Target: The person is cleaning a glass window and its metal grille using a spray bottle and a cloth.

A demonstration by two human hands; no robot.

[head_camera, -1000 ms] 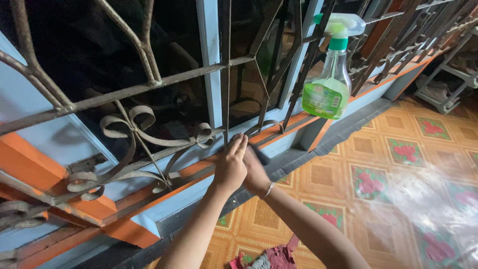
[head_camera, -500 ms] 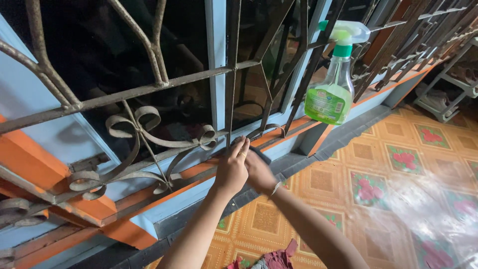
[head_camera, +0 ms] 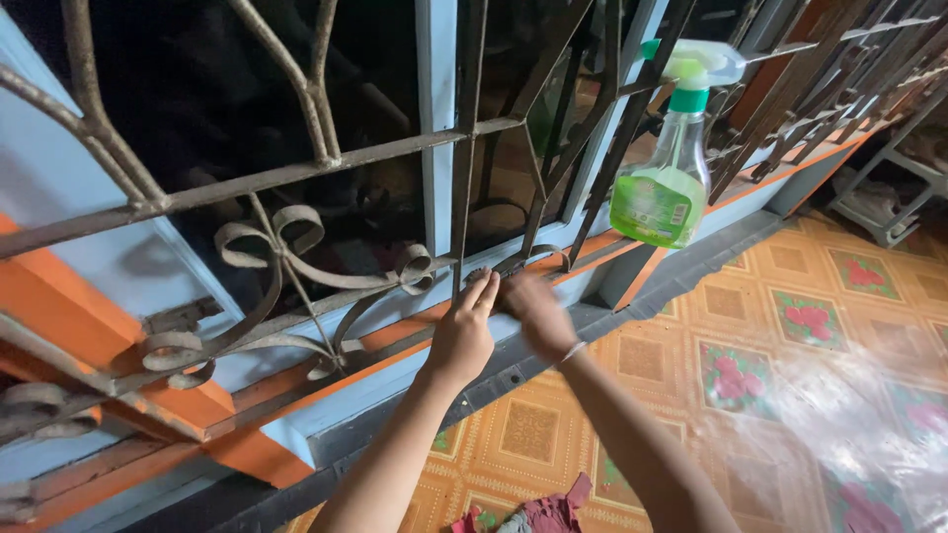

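Observation:
My left hand [head_camera: 462,338] reaches up to the rusty iron window grille [head_camera: 296,168]. Its straight fingers press on the foot of a vertical bar [head_camera: 464,148], just above the orange and blue sill [head_camera: 326,395]. My right hand [head_camera: 533,311], with a thin band on its wrist, is right beside it on the grille's lower scroll. It is blurred by motion, so I cannot tell whether it holds anything. A clear spray bottle [head_camera: 657,188] with green liquid and a green and white trigger hangs on the grille to the right of both hands.
A red cloth [head_camera: 548,513] lies on the floor below my arms. The floor has patterned orange tiles [head_camera: 810,326] under a glossy sheet. A metal rack [head_camera: 889,197] stands at the far right. Curled iron scrolls [head_camera: 276,247] fill the grille's lower left.
My right hand has slid out from under the left hand, a little to the right along the grille's bottom. The left hand stays on the bar.

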